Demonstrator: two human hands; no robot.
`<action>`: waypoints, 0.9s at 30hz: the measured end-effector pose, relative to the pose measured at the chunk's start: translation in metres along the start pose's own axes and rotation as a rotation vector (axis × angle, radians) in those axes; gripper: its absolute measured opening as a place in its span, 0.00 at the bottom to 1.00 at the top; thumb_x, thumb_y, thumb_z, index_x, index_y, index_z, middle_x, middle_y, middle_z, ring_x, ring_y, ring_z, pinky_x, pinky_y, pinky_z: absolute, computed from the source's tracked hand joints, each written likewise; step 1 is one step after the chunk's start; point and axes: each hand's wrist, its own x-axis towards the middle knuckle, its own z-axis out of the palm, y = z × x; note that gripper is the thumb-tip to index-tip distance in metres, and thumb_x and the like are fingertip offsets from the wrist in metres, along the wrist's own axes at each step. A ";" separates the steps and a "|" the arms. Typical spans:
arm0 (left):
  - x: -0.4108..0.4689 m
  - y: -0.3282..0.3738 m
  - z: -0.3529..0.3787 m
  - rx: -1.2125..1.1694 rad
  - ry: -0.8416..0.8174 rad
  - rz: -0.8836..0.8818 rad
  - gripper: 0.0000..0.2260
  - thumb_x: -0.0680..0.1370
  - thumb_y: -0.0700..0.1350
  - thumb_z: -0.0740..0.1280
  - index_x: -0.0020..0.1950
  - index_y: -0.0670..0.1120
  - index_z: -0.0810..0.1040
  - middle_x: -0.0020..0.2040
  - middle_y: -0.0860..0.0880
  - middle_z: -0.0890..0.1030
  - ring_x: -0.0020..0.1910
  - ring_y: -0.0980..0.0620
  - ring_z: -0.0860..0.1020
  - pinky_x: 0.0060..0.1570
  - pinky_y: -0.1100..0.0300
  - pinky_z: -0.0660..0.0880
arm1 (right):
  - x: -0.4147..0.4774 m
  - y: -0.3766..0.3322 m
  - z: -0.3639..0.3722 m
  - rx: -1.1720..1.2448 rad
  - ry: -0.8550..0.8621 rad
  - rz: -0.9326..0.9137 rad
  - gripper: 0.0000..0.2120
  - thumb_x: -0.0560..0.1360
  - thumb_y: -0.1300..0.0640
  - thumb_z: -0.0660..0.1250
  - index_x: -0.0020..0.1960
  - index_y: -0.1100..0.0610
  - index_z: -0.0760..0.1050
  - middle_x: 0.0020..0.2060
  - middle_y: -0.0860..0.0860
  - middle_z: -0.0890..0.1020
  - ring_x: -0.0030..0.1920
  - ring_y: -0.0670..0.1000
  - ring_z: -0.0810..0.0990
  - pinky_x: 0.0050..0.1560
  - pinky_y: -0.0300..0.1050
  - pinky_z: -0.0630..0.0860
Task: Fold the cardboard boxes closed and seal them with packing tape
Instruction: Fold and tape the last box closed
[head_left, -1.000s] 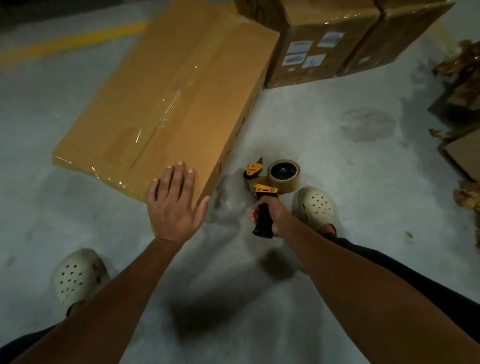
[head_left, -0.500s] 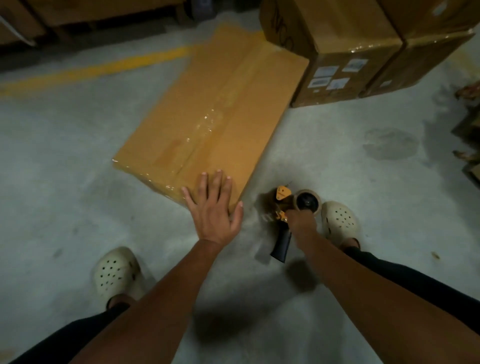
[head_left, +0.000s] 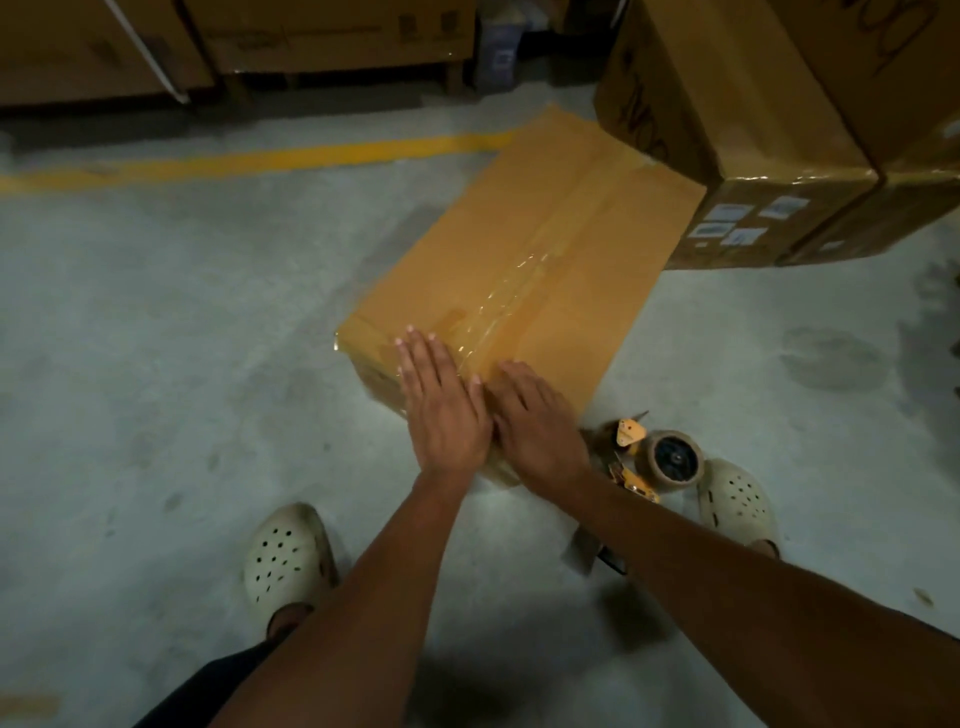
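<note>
1. The long cardboard box (head_left: 561, 223) lies closed on the concrete floor (head_left: 182, 338), with clear packing tape (head_left: 511, 293) along its centre seam.
2. The left hand (head_left: 441, 410) and right hand (head_left: 537, 428) press flat, fingers straight, side by side over the tape's near end. Neither grips anything.
3. The step appears to be smoothing: press outward from the seam, then over the near edge, leaving no wrinkles or lifted ends.
4. The tape dispenser (head_left: 657, 460) rests on the floor beside the right wrist.
</note>
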 end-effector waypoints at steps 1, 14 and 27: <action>-0.001 0.001 0.002 -0.052 0.026 -0.009 0.30 0.82 0.52 0.49 0.79 0.34 0.52 0.80 0.36 0.47 0.80 0.39 0.42 0.78 0.47 0.43 | -0.002 0.002 0.001 -0.038 -0.008 -0.015 0.23 0.80 0.50 0.52 0.70 0.57 0.71 0.72 0.58 0.70 0.74 0.58 0.66 0.72 0.52 0.63; -0.002 0.019 0.004 -0.585 0.187 -0.272 0.37 0.83 0.53 0.55 0.78 0.35 0.36 0.79 0.39 0.35 0.79 0.47 0.34 0.74 0.65 0.32 | -0.005 0.011 -0.005 -0.320 -0.241 -0.204 0.35 0.78 0.45 0.47 0.79 0.63 0.50 0.78 0.65 0.50 0.78 0.64 0.46 0.75 0.63 0.54; 0.057 -0.010 0.001 -0.599 0.277 -0.571 0.33 0.83 0.51 0.55 0.80 0.36 0.46 0.81 0.38 0.48 0.80 0.42 0.52 0.77 0.47 0.57 | 0.027 -0.033 -0.016 -0.284 -0.050 0.003 0.23 0.65 0.38 0.60 0.50 0.55 0.68 0.52 0.59 0.74 0.53 0.59 0.72 0.48 0.55 0.69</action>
